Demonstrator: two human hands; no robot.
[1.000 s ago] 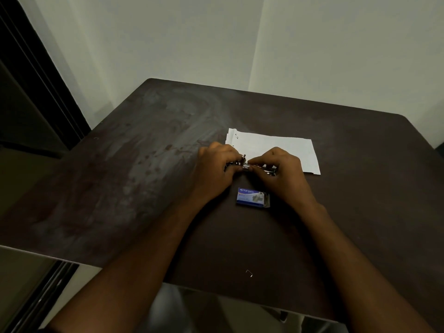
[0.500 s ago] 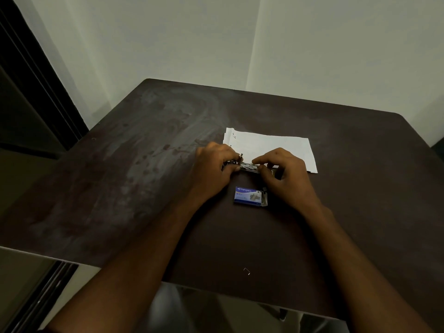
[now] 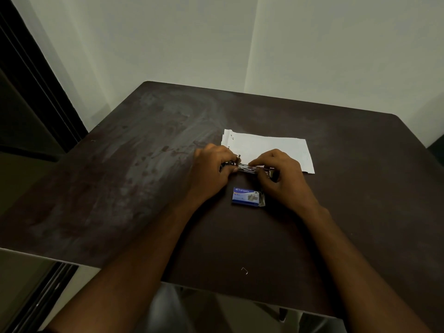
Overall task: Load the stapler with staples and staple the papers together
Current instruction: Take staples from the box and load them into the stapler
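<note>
I'm gripping the stapler point(image 3: 248, 167) with both my left hand point(image 3: 211, 171) and right hand point(image 3: 282, 175), papers point(image 3: 269, 150) just beyond; staples risk slipping crooked in the channel and jamming.

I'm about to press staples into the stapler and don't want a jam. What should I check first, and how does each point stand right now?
1. Stapler held by both hands, left and right: ok.
2. Staple channel open and empty: cannot tell, fingers cover it.
3. Staple box within reach, just in front of the hands: ok.
4. Papers flat on the table, behind the stapler: ok.
5. Stray staple near the front edge: not ok, clear it.
</note>
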